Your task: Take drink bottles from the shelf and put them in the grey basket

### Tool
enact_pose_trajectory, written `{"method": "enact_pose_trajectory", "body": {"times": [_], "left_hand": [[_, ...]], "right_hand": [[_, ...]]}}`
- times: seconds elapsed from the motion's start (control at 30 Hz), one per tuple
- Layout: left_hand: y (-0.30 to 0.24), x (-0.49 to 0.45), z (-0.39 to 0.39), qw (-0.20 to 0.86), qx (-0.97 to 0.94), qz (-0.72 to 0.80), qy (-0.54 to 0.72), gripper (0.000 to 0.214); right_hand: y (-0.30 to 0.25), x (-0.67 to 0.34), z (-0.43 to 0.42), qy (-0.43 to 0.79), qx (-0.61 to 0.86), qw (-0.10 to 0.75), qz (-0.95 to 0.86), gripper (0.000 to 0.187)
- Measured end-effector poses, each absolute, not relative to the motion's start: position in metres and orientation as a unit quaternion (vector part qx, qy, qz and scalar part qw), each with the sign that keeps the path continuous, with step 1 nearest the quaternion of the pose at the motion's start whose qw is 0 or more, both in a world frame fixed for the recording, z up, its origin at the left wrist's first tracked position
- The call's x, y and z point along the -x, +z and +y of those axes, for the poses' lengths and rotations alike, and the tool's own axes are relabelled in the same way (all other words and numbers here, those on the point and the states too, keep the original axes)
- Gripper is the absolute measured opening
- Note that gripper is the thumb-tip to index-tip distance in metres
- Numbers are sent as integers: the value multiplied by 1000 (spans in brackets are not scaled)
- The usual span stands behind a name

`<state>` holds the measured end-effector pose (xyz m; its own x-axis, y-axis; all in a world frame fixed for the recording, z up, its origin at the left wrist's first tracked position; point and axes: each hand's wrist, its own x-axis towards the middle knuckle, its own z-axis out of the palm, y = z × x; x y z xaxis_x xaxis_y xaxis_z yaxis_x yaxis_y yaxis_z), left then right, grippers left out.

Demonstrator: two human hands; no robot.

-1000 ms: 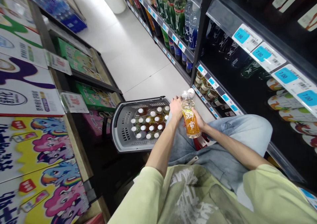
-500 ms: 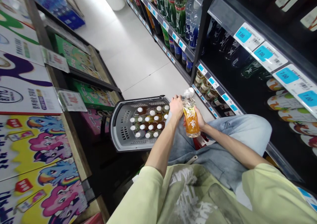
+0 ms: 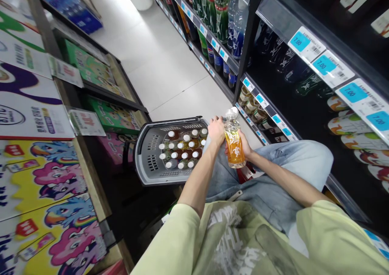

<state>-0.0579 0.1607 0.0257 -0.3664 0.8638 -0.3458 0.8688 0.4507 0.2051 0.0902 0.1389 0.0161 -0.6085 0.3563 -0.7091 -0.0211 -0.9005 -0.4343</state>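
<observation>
A clear bottle of amber drink with a white cap and white lettering [image 3: 234,147] stands tilted in front of my lap. My right hand [image 3: 244,144] is wrapped round its body from the right side. My left hand [image 3: 216,131] is curled against the bottle's left side, just below the cap; its fingertips are partly hidden, and I cannot make out what they hold, if anything. To the left, a grey shopping basket [image 3: 148,146] holds several white-capped bottles [image 3: 182,146] standing upright, with amber, brown and clear contents.
Black shelving with drink bottles [image 3: 221,17] and blue price tags [image 3: 325,64] runs along the right. Stacked cartons with cartoon ponies [image 3: 63,210] and green boxes [image 3: 88,66] line the left. Pale floor tiles [image 3: 170,68] stretch ahead between them.
The view has shifted very slightly. Both hands and the bottle keep nearly the same position and grip.
</observation>
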Motion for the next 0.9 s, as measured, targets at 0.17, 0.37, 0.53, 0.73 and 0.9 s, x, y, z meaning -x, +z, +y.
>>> {"method": "enact_pose_trajectory", "body": {"times": [0.17, 0.37, 0.53, 0.73, 0.9], "left_hand": [[22, 58, 161, 208, -525, 825, -7, 40], [22, 58, 160, 206, -526, 825, 0, 40], [23, 58, 160, 205, -526, 825, 1, 40], [24, 58, 160, 209, -523, 827, -3, 41], [23, 58, 160, 204, -525, 826, 3, 42]], "right_hand": [[16, -90, 139, 877, 426, 111, -193, 93], [18, -91, 140, 878, 419, 113, -203, 91], [19, -91, 140, 878, 422, 111, -199, 92], [15, -91, 140, 879, 421, 110, -193, 94], [15, -91, 140, 879, 421, 116, -192, 93]]}}
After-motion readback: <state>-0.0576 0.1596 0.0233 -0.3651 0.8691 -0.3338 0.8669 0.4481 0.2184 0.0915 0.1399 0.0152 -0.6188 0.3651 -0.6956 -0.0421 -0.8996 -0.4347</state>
